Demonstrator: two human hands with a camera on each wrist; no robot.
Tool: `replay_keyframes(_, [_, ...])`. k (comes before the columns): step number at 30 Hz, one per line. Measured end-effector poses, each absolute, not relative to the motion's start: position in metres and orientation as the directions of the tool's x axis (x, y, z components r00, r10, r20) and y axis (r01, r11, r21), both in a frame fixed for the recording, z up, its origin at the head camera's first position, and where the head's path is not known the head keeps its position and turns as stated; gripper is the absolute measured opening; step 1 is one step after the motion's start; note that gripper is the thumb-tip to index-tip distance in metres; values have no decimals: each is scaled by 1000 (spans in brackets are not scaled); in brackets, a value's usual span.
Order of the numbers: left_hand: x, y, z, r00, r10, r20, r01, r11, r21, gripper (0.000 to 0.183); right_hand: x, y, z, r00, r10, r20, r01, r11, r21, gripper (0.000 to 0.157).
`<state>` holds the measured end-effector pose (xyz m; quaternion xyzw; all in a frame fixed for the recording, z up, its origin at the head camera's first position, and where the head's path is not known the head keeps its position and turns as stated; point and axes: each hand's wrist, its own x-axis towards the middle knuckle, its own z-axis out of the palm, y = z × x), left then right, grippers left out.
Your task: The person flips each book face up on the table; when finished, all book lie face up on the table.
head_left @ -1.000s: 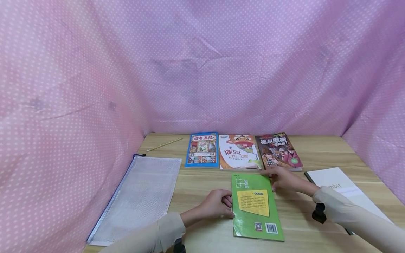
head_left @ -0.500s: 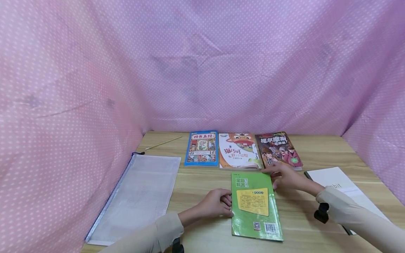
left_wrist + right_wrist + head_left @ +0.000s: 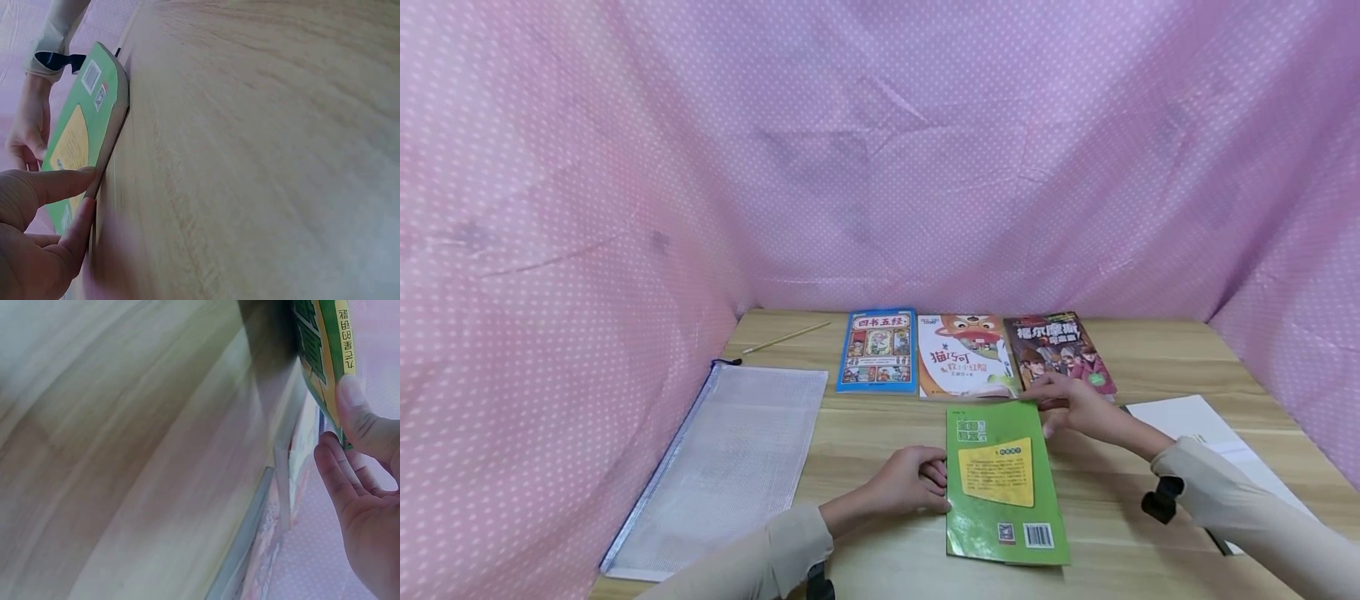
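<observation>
A green book (image 3: pixel 1000 529) with a yellow text panel and barcode lies back cover up in the middle of the table, its right side raised. My right hand (image 3: pixel 1075 408) pinches its far right corner. In the right wrist view, the thumb (image 3: pixel 355 403) presses on the book's spine, and the darker front cover shows underneath. At the left long edge is my left hand (image 3: pixel 910 482), fingers curled, thumb and a fingertip on the page edge. The left wrist view shows that thumb (image 3: pixel 78 179) at the cover's rim, with this side low against the table.
Behind stand three books in a row, lying flat: a blue one (image 3: pixel 877 354), a white one (image 3: pixel 966 358) and a dark one (image 3: pixel 1060 354). A white mesh zip pouch (image 3: pixel 737 458) lies left, a pencil (image 3: pixel 786 337) beyond it. Under the right forearm is a white notebook (image 3: pixel 1187 417).
My right hand has raised the green book's right side slightly, so it now tilts toward the left. The left hand stays at the left edge. The other books have not moved.
</observation>
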<state>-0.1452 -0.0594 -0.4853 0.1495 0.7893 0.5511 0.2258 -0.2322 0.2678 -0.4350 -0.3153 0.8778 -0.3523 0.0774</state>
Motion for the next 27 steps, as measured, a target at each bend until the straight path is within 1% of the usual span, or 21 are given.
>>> replay_keyframes(3, [-145,-60,-486,-854,483,-190,-20,336,942,69,-231,266,-431,-790,-604,105,-504,541,-674,54])
replay_keyframes(5, [-144,-60,-486,-856,480,-189,-25,328,944,69,-231,265,-428,-785,-603,141,-529,535,-659,52])
replay_keyframes(11, [-143,-60,-485,-863,473,-181,-30,309,950,69,-232,261,-417,-743,-618,255,-622,499,-603,48])
replay_keyframes(17, [-144,-57,-484,-865,470,-178,-29,308,951,70,-237,256,-407,-705,-645,294,-669,468,-577,44])
replay_keyframes(21, [-146,-53,-485,-864,473,-170,-22,301,953,70,-241,250,-399,-708,-644,290,-667,475,-575,40])
replay_keyframes(27, [-149,-44,-489,-854,502,-138,4,272,962,71,-245,236,-390,-738,-638,220,-598,469,-650,35])
